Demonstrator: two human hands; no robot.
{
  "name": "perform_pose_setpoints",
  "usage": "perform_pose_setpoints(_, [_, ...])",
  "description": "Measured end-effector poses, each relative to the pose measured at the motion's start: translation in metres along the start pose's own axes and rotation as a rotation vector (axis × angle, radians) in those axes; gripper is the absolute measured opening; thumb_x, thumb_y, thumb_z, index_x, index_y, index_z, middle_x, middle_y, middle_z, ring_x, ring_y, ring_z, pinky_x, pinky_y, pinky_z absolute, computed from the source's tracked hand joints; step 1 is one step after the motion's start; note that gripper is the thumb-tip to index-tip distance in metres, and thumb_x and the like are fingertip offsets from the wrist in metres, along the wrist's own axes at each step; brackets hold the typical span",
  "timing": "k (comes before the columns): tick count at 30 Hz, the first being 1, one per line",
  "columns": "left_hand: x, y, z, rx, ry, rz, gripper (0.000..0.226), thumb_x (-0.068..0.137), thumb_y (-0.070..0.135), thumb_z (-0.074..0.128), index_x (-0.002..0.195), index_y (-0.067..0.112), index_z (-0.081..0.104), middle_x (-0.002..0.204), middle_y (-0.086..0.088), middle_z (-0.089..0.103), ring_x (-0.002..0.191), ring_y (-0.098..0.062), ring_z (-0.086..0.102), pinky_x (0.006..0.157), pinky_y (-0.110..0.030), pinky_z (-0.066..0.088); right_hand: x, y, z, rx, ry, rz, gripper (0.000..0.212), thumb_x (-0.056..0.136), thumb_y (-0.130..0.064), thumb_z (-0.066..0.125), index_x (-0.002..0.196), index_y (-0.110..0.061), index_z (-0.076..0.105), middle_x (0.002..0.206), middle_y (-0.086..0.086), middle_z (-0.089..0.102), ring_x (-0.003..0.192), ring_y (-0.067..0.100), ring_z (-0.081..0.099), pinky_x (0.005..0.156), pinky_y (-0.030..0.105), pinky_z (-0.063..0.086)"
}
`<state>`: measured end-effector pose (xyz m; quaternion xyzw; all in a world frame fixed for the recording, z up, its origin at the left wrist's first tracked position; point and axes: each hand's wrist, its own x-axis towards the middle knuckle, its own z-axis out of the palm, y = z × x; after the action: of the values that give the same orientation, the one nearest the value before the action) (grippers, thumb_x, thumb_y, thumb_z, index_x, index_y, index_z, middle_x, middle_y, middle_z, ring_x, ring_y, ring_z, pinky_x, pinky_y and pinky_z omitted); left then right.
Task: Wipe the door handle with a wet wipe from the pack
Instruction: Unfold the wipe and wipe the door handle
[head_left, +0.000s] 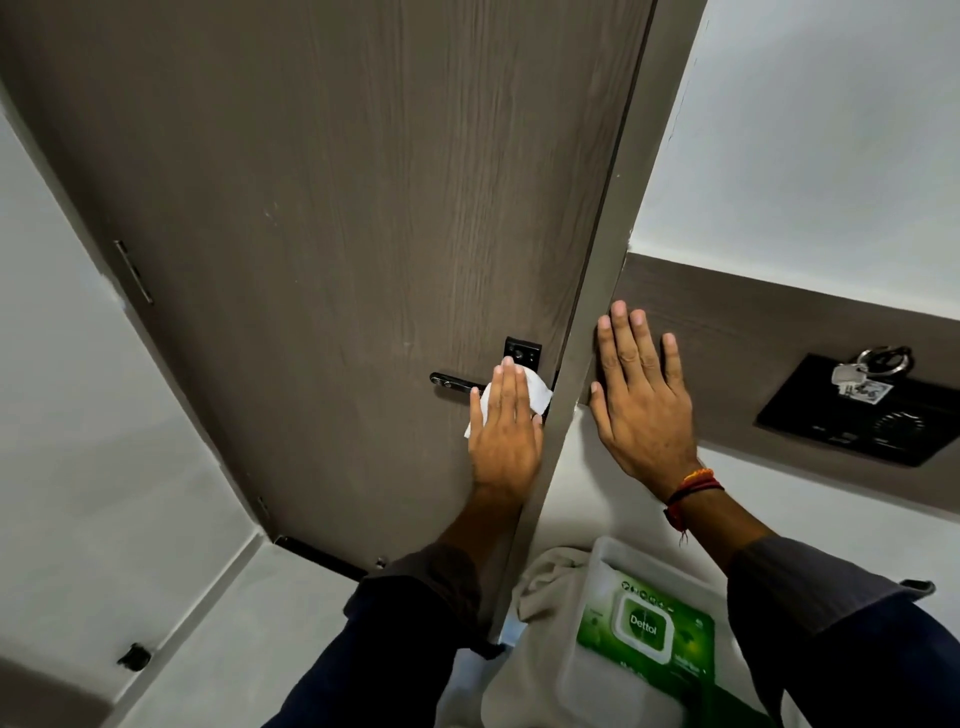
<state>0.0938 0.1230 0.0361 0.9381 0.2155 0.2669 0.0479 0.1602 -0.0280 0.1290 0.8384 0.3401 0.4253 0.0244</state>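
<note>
Both hands are working: my left hand (506, 421) is pressing the wet wipe (537, 395) flat-fingered against the door handle (454, 383), my right hand (641, 400) is resting open on the wall panel (753, 332).

Door handle (453, 383): black lever, roughly horizontal, centre of frame on the grey-brown door; its free end points frame-left, its right part is covered. Black square lock plate just above its right end.

Wet wipe (537, 389): white, crumpled, pressed flat over the handle's right part; corners show at right and lower left.

Pack (644, 631): green, white flip lid shut, "Dettol" label, lying flat at lower right of frame.
</note>
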Motion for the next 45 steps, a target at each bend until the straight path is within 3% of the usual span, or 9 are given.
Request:
perform_pose_setpoints(5, [-0.001,-0.004,-0.001,-0.136,0.027,-0.109,0.066,0.106,0.037,0.038,0.16,0.007,0.013,0.168,-0.01,0.012,0.156,-0.023,0.01,0.123,-0.052,0.025,-0.001,0.001,0.002,0.007,0.008,-0.012,0.078,0.103,-0.037,0.037,0.167,-0.009,0.005,0.176,0.009,-0.008,0.163,0.024,-0.008,0.132,0.046,-0.005])
perform_pose_setpoints(8, [-0.012,-0.032,0.002,-0.109,-0.012,-0.069,0.076,0.104,0.048,0.038,0.16,0.009,0.006,0.169,-0.009,0.005,0.156,-0.023,0.003,0.126,-0.051,0.016,-0.002,0.003,0.002,-0.002,0.003,-0.027,0.077,0.103,-0.038,0.036,0.167,-0.009,0.004,0.176,0.01,-0.005,0.164,0.025,-0.005,0.132,0.046,-0.005])
perform_pose_setpoints(15, [0.009,-0.015,-0.014,-0.373,-0.045,-0.52,0.084,0.104,0.055,0.027,0.157,-0.002,-0.002,0.167,-0.019,-0.003,0.156,-0.028,0.001,0.126,-0.048,0.019,-0.001,-0.001,0.005,-0.003,0.007,-0.013,0.077,0.105,-0.041,0.034,0.167,-0.007,0.003,0.175,0.01,-0.011,0.163,0.026,-0.008,0.131,0.048,-0.007])
perform_pose_setpoints(19, [0.012,0.023,-0.021,-0.671,0.008,-0.646,0.078,0.107,0.047,0.03,0.157,-0.001,-0.006,0.168,-0.016,-0.009,0.156,-0.026,0.005,0.127,-0.042,0.016,-0.002,0.001,0.009,-0.005,0.007,-0.015,0.075,0.106,-0.042,0.031,0.167,-0.008,0.002,0.175,0.011,-0.009,0.163,0.026,-0.006,0.131,0.047,-0.009])
perform_pose_setpoints(24, [0.043,0.001,-0.031,-0.761,0.062,-0.828,0.075,0.108,0.043,0.031,0.157,-0.001,-0.005,0.168,-0.014,-0.011,0.156,-0.025,0.007,0.126,-0.038,0.011,0.001,0.004,0.013,-0.013,0.03,-0.036,0.074,0.107,-0.043,0.029,0.167,-0.008,0.003,0.176,0.011,-0.007,0.163,0.026,-0.005,0.131,0.047,-0.009])
perform_pose_setpoints(30, [-0.007,0.051,-0.017,-0.773,0.099,-0.525,0.078,0.107,0.035,0.044,0.153,-0.014,0.004,0.164,-0.027,-0.005,0.154,-0.035,0.008,0.126,-0.039,0.017,-0.001,0.008,0.018,-0.015,0.055,-0.045,0.076,0.107,-0.044,0.031,0.167,-0.008,0.003,0.176,0.01,-0.009,0.163,0.025,-0.008,0.131,0.045,-0.011])
perform_pose_setpoints(36, [0.034,0.017,-0.018,-0.775,0.101,-0.771,0.08,0.107,0.043,0.036,0.156,-0.005,-0.004,0.167,-0.018,-0.013,0.152,-0.034,0.019,0.122,-0.043,0.03,0.0,0.007,0.021,-0.031,0.073,-0.058,0.074,0.107,-0.043,0.032,0.167,-0.008,0.004,0.176,0.009,-0.009,0.163,0.024,-0.009,0.131,0.045,-0.011])
perform_pose_setpoints(40, [-0.006,0.072,-0.008,-0.734,0.145,-0.604,0.078,0.106,0.04,0.043,0.151,-0.016,0.015,0.163,-0.03,0.006,0.153,-0.035,0.02,0.126,-0.032,0.02,0.0,0.007,0.022,-0.037,0.092,-0.054,0.077,0.106,-0.042,0.036,0.167,-0.007,0.005,0.175,0.008,-0.011,0.163,0.023,-0.01,0.131,0.045,-0.012])
perform_pose_setpoints(45, [-0.017,0.079,-0.001,-0.647,0.074,-0.529,0.081,0.104,0.051,0.035,0.154,-0.009,0.015,0.165,-0.025,0.008,0.154,-0.03,0.014,0.122,-0.043,0.028,-0.001,0.009,0.025,-0.036,0.094,-0.067,0.076,0.106,-0.043,0.035,0.167,-0.008,0.005,0.176,0.008,-0.01,0.163,0.023,-0.009,0.131,0.045,-0.013])
